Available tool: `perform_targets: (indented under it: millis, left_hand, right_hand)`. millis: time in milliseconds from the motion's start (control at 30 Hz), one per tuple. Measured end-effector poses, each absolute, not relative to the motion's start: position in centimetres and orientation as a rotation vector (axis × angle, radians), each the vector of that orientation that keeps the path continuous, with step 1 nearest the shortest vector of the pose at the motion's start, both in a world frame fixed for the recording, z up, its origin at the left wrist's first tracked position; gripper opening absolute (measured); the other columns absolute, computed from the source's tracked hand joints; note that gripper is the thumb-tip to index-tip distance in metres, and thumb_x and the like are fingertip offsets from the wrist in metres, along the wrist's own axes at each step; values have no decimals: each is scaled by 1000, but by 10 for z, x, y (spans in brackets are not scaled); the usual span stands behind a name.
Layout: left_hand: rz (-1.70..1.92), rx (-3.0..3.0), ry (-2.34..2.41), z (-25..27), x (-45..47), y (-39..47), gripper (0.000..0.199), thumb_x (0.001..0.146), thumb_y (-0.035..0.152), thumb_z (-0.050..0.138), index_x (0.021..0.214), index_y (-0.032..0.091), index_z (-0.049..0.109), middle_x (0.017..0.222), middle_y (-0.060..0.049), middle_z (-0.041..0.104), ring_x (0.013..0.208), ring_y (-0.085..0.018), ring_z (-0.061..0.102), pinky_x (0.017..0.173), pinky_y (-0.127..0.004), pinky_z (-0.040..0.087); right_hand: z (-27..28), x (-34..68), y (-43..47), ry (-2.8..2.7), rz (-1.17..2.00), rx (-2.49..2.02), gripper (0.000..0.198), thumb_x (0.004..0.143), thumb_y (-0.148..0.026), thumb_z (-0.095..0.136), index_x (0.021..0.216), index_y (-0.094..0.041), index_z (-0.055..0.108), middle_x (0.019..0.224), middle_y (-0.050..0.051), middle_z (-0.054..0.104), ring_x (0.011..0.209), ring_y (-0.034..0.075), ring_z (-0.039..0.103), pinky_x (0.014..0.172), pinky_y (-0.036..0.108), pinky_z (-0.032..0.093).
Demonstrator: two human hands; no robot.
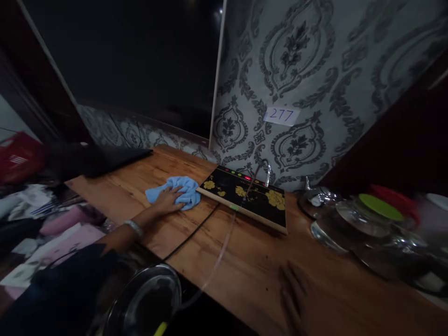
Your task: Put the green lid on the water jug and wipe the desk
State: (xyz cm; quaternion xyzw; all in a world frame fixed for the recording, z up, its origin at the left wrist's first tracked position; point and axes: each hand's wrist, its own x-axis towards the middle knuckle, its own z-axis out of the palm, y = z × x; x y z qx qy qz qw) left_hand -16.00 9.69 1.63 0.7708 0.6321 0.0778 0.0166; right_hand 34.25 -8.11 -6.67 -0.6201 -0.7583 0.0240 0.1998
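Observation:
My left hand lies on a crumpled light blue cloth, pressing it to the wooden tabletop. Its fingers spread over the cloth, and a silver bracelet circles the wrist. Just right of the cloth sits a flat black appliance with gold flowers, lit red digits and a curved metal spout. Low in the view, my right hand rests on the wood with its fingers stretched out, slightly blurred. It holds nothing that I can see.
Glass and metal pots with a green lid crowd the right side. A dark cable and a clear tube cross the front edge. Below stands a round container. A large screen hangs behind.

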Motion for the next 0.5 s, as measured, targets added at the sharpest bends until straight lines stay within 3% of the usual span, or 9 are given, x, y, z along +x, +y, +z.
perform_targets:
  millis: [133,233,400,500]
  left_hand:
    - [247,2450,1961,21,-170,39,48,82,48,51,124,27,62,141,-4,55,134,-28,43,112,-44,32]
    - [184,2425,2097,25,-168,2,46,81,43,51,122,25,63,139,-5,55,129,-30,48,108,-44,37]
    - [118,2396,2155,37,-169,-38,46,74,38,56,116,25,66,135,-6,58,116,-30,58,104,-43,42]
    - [162,2363,2158,55,-177,-47,43,67,37,60,107,24,70,123,-3,67,109,-24,63,101,-33,46]
  right_hand:
    - [-53,336,-83,-2164,38,-1724,50,90,-36,40,137,-26,54,141,5,51,135,31,40,111,53,37]
    - [-49,335,-83,-2181,13,-1723,49,93,-36,36,135,-18,55,143,9,49,136,29,38,112,50,34]
    - [-47,333,-83,-2187,-13,-1727,49,95,-36,36,134,-15,55,142,12,49,134,29,40,111,49,34]
    - [-45,331,-84,-2169,24,-1733,48,95,-36,35,134,-16,56,143,12,48,134,28,39,111,49,33]
